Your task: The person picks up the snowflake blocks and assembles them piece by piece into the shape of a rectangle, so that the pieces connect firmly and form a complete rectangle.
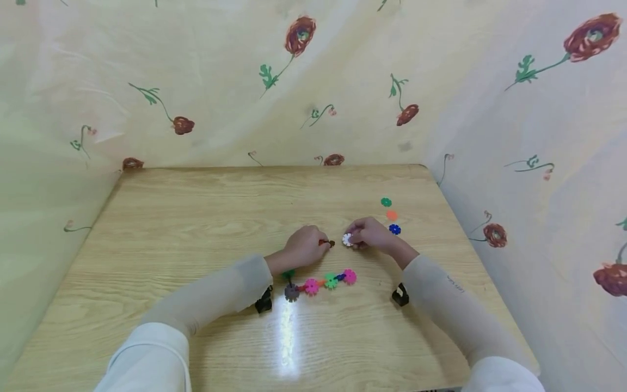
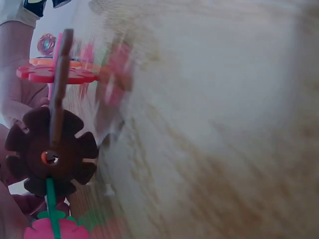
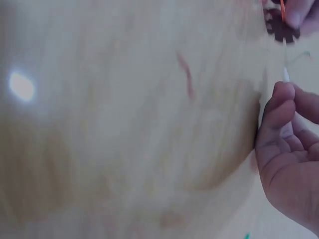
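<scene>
My left hand (image 1: pixel 305 247) pinches an orange flower-shaped disc (image 1: pixel 322 242) with a brown disc (image 1: pixel 332 243) joined at its right end. Facing it across a small gap, my right hand (image 1: pixel 374 235) holds a white notched disc (image 1: pixel 347 239) between thumb and fingers. In the right wrist view the white disc (image 3: pixel 286 74) appears edge-on, its tip pointing at the brown disc (image 3: pixel 279 31). The left wrist view has interlocked discs close up, among them a brown one (image 2: pixel 35 159) and a red one (image 2: pixel 60 74); part of that view is blurred.
Nearer me on the wooden table (image 1: pixel 220 201) lies a row of linked discs, including a grey-brown one (image 1: pixel 292 293) and a pink one (image 1: pixel 312 287). Loose green (image 1: pixel 386 202), orange (image 1: pixel 392 215) and blue (image 1: pixel 394 229) discs lie beyond my right hand. Flowered cloth (image 1: pixel 220 81) hangs behind.
</scene>
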The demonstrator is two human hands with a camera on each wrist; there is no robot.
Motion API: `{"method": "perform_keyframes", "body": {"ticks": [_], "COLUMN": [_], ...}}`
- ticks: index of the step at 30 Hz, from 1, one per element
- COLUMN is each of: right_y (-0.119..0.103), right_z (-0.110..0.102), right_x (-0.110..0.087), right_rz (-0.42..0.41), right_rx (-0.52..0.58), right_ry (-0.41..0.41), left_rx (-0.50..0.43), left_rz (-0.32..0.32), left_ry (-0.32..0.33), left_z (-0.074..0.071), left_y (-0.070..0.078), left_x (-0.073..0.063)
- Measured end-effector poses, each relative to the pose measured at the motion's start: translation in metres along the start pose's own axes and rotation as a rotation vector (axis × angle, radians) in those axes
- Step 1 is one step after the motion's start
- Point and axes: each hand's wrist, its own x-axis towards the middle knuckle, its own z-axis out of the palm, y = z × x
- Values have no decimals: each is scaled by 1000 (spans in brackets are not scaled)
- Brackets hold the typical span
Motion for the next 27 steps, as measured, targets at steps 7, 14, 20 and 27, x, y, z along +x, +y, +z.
{"method": "perform_keyframes", "body": {"ticks": [7,14,20,27], "right_y": [-2,-7,-7,-12], "right_z": [18,22,23,29], "right_x": [3,4,4,3], "right_rz": [50,61,55,23], "right_rx": [148,175,162,147], "right_ry": [-8,22,47,57], "left_rx": [-6,-72,-126,-129], "left_rz": [4,46,106,133], "left_ry": [20,11,10,18], "left_z": [-1,-4,-4,-5], "left_y": [-2,-3,-6,-5], "left_x": [-1,1,2,1]}}
